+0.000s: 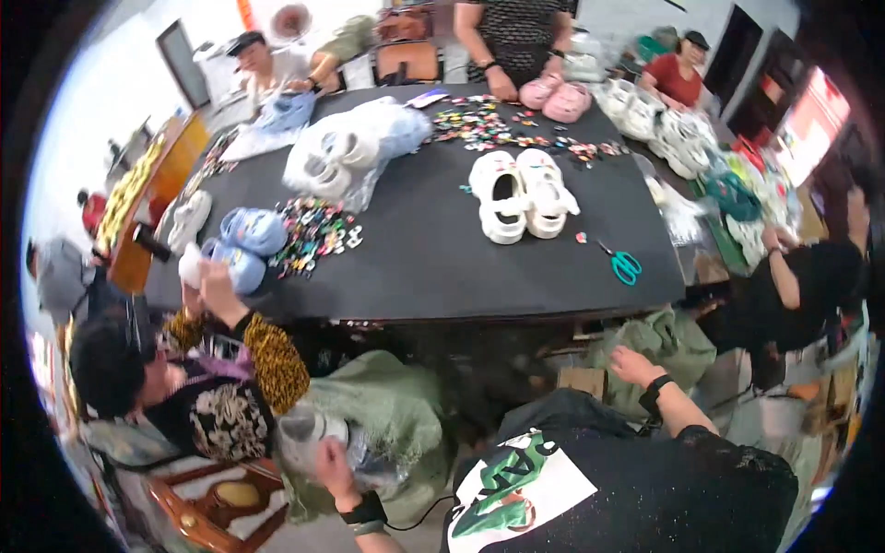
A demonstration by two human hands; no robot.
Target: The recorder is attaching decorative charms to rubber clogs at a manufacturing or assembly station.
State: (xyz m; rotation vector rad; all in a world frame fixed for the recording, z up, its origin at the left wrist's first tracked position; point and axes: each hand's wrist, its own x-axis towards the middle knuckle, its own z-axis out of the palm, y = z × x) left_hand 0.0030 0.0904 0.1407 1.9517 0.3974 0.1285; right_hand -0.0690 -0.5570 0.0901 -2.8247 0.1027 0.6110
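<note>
My left hand (336, 472) is at the mouth of a green woven sack (392, 405), its fingers bent against a clear plastic bag (373, 461). A pale clog (312, 435) shows through the plastic beside it. My right hand (634, 369) hangs with loosely spread fingers and nothing in it, above a second green sack (673, 355). On the black table (424, 276) before me stands a pair of white strapped clogs (523, 196), toes pointing away. Teal-handled scissors (625, 267) lie to their right, near a small charm (581, 238).
Colourful charms lie in piles (318, 235) on the table. At left, a co-worker (198, 387) handles something white by blue clogs (244, 244). Other people work around the far side and right. Bagged white clogs (332, 157) and pink clogs (556, 97) stand farther back. A wooden chair (226, 498) is at lower left.
</note>
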